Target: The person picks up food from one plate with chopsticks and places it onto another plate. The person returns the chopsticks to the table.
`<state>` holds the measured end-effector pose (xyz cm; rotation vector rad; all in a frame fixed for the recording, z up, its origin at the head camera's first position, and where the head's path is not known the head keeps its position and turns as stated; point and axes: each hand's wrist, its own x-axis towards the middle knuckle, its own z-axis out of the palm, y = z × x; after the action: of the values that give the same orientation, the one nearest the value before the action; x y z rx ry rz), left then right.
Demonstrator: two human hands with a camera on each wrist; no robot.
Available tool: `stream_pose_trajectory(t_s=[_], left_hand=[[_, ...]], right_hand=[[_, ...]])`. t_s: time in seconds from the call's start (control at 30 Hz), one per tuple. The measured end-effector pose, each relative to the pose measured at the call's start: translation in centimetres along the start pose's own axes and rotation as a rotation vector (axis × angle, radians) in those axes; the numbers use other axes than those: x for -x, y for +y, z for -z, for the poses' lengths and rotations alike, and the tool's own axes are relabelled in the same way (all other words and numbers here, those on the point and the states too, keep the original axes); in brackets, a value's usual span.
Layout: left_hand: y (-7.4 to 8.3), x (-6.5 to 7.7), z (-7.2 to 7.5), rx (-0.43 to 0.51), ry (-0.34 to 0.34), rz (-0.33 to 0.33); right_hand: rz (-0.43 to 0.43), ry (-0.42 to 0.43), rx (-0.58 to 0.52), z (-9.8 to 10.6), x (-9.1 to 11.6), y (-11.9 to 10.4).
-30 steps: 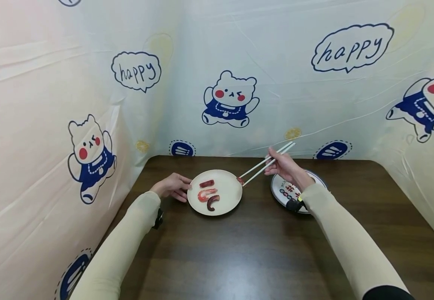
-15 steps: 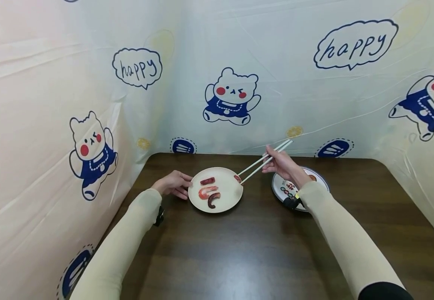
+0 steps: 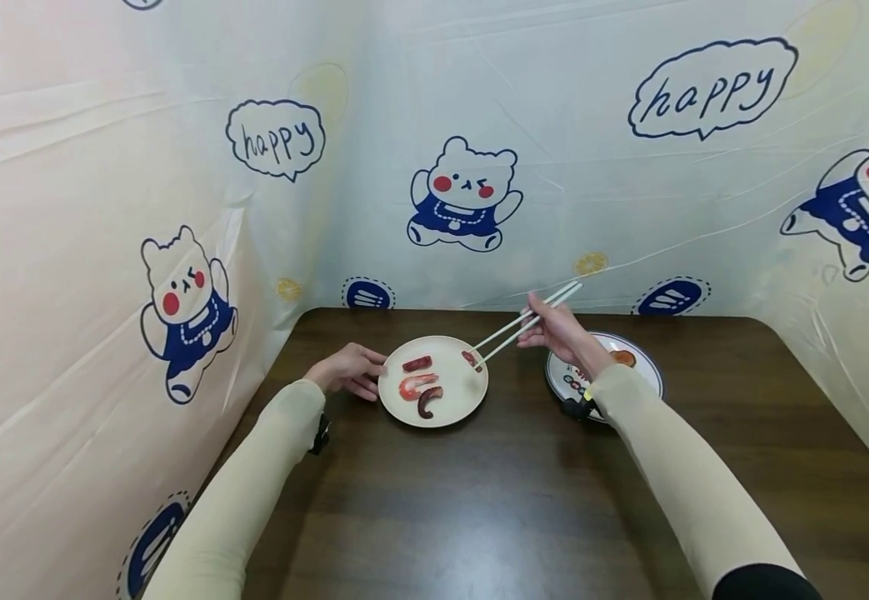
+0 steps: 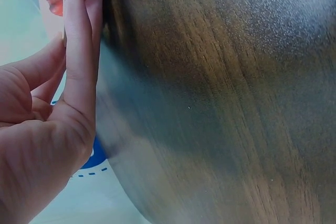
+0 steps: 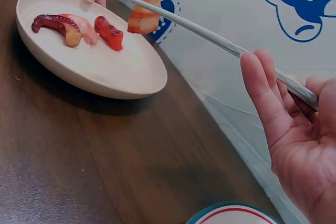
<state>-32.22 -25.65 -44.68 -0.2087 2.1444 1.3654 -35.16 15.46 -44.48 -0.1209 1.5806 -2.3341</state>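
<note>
White chopsticks [image 3: 500, 347], head view: the right hand [image 3: 556, 331] grips them, a meat slice [image 3: 470, 358] at their tips over the cream plate [image 3: 458, 402] — the left hand [image 3: 347, 370] pinches its left rim. Left wrist view: the same hand clasps that rim. Right wrist view: slice raised above the plate.

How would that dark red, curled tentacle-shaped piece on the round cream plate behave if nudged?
The dark red, curled tentacle-shaped piece would probably slide rather than roll, given its hooked shape. Its shine hints at slipperiness. Small against the round cream plate, it is likely light.
</note>
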Motion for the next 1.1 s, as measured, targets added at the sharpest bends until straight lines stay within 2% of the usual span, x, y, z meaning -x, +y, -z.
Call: stream_pose_trajectory(t_s=[0.37, 1.1], left_hand=[[0.0, -0.1, 0.0, 0.011, -0.006, 0.0], [0.0, 0.0, 0.0, -0.006, -0.004, -0.009]], right_hand=[[0.003, 0.038, 0.07, -0.4, -0.4, 2.0], [0.046, 0.103, 0.078, -2.6, -0.8, 3.9]])
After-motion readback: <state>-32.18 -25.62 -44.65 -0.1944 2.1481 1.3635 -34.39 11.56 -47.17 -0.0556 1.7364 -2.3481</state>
